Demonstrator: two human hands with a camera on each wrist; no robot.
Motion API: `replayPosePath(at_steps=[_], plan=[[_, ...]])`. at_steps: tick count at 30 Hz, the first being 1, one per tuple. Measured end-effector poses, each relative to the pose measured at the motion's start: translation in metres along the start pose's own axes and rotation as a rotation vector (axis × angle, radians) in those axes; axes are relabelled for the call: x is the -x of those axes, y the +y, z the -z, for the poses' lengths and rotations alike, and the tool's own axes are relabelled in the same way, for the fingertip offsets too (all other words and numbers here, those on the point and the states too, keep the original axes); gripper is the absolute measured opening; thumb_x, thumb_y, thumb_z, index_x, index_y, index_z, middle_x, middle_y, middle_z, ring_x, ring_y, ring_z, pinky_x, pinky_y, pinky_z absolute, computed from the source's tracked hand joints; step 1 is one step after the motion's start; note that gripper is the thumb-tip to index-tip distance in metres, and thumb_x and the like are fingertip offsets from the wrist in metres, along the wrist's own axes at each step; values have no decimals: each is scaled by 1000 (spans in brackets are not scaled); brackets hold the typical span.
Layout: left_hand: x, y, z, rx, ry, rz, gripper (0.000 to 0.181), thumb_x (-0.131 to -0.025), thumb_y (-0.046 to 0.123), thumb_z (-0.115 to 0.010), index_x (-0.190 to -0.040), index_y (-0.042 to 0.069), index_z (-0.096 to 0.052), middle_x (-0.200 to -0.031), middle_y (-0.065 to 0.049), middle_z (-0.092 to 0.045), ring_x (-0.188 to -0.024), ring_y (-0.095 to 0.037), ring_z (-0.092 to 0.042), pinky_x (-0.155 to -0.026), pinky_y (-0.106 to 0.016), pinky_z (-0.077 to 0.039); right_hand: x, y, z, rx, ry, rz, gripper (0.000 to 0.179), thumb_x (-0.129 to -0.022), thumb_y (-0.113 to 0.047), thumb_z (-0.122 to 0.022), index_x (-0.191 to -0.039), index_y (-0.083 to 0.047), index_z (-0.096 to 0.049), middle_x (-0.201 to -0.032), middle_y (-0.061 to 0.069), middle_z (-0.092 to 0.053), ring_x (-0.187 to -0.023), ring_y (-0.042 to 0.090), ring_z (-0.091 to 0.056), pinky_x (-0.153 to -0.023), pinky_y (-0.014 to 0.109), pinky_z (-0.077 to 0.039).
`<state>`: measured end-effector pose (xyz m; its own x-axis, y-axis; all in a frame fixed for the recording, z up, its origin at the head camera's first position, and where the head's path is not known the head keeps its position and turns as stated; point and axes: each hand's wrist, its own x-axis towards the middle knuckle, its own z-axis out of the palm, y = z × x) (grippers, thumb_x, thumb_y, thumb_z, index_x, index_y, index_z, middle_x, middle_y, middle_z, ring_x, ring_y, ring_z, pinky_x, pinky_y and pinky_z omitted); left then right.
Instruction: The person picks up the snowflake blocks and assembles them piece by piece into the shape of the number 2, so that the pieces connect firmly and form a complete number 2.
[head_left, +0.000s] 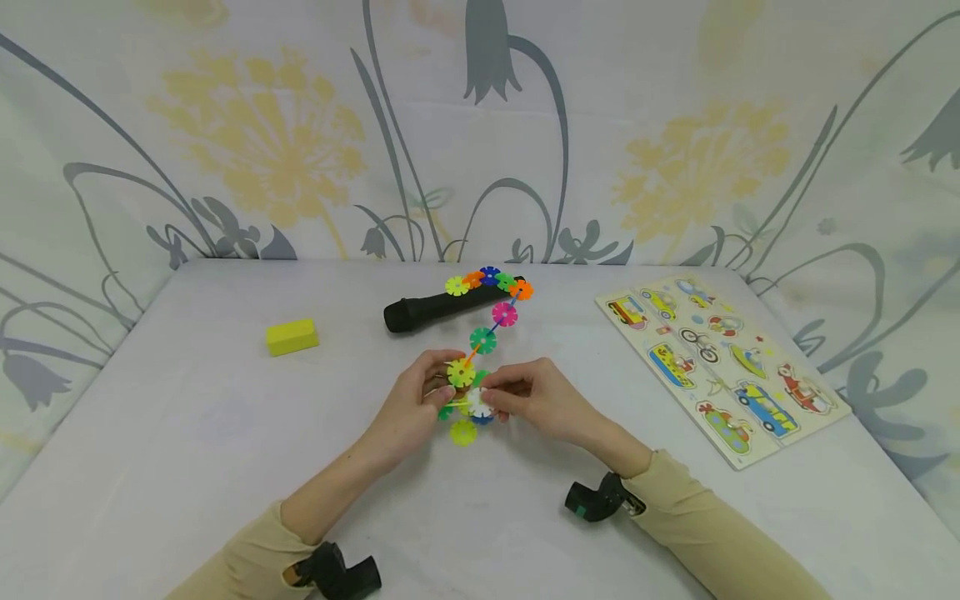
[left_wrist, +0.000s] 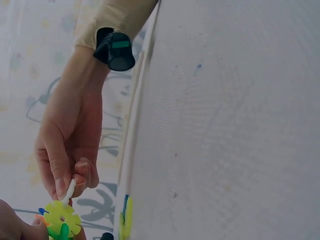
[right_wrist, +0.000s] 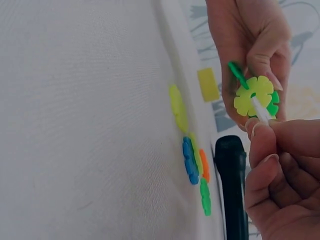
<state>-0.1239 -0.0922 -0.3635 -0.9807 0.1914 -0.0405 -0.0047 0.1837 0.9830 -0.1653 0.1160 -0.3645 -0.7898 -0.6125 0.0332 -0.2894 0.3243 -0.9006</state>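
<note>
My left hand (head_left: pixel 408 400) holds a chain of notched plastic flower discs, its thumb by a yellow disc (head_left: pixel 461 373). The joined discs, in pink, green, orange, blue and yellow, run away from me and bend left at the far end. My right hand (head_left: pixel 543 400) pinches a white disc (head_left: pixel 480 403) between thumb and fingertips. In the right wrist view the white disc (right_wrist: pixel 261 111) is edge-on, its end at the middle of a yellow-green disc (right_wrist: pixel 244 102) by the left fingers. Below the hands lie a yellow disc (head_left: pixel 463 432) and a blue disc (head_left: pixel 483 420), partly hidden.
Behind the chain lies a black microphone (head_left: pixel 427 312), overlapped by its far discs. A yellow block (head_left: pixel 292 337) is at the left. To the right is a picture puzzle board (head_left: pixel 810 423) with vehicles. Patterned cloth (head_left: pixel 420 125) hangs behind the white table (head_left: pixel 187 417).
</note>
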Motion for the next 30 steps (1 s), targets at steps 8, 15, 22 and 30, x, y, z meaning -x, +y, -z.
replayPosePath(at_steps=[8,15,22,30], plan=[[2,0,-1,0,-18,9,44,-98,-11,-44,-140,2,-46,-132,-15,-58,-119,-26,-54,-108,-43,-46,0,-3,-1,-4,-10,-15,18,-95,-9,-67,-106,4,-73,-78,8,-68,-66,19,-61,-61,26,-51],[3,1,0,-2,-16,-2,44,-97,-11,-44,-140,2,-46,-131,-16,-57,-120,-27,-54,-109,-43,-45,-1,-5,-4,-3,-14,-24,18,-95,-8,-67,-107,3,-73,-78,8,-69,-67,20,-61,-60,23,-50],[2,3,2,0,-3,-12,44,-98,-11,-44,-140,2,-45,-134,-17,-56,-123,-29,-53,-110,-45,-44,-2,-4,-4,-11,3,-50,19,-95,-11,-67,-109,1,-73,-81,7,-69,-68,19,-61,-61,25,-52],[-1,1,0,-18,24,-13,44,-97,-11,-47,-138,3,-48,-129,-16,-58,-120,-29,-54,-110,-46,-44,-3,-3,-3,-15,-5,-83,20,-96,-14,-67,-110,0,-71,-82,7,-69,-70,21,-64,-66,28,-55]])
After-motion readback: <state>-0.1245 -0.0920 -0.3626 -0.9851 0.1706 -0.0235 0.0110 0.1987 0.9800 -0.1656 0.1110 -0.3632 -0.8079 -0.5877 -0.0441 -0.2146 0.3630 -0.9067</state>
